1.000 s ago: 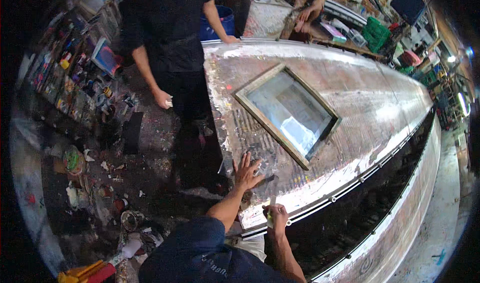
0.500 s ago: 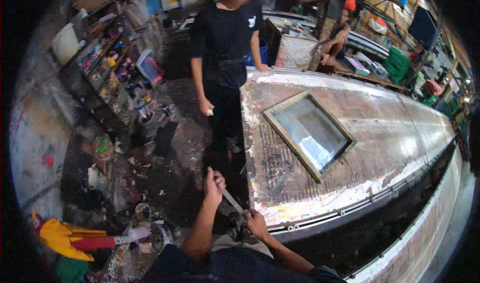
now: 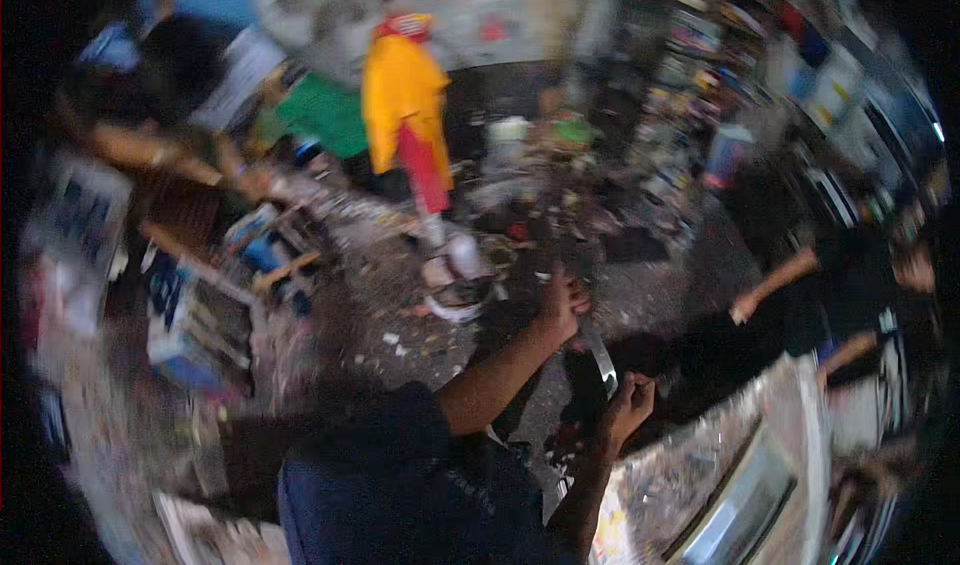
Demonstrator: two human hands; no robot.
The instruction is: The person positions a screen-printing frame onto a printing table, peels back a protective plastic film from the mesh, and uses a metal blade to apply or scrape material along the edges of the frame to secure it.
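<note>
My left hand (image 3: 565, 303) is closed around one end of a narrow flat metal blade (image 3: 603, 358), which looks like a spatula; its handle end is hidden in my fist. The blade slants down toward my right hand (image 3: 630, 407). My right hand has its fingers curled and pinched together beside the blade's far end. Blur hides whether it touches the blade or holds something small. Both hands are in mid-air, above the dark floor and left of the worktable (image 3: 665, 490).
On the table lies a wood-framed screen (image 3: 735, 510). A person in dark clothes (image 3: 850, 290) stands at right beside the table. Ahead, cluttered containers (image 3: 460, 285) and a yellow and red cloth (image 3: 408, 105) stand against a pale wall (image 3: 330, 15). Boxes (image 3: 205, 330) are at left.
My view has swung left, away from the table toward the cluttered floor, so the table and the person now appear at right. The blade stays in my left hand.
</note>
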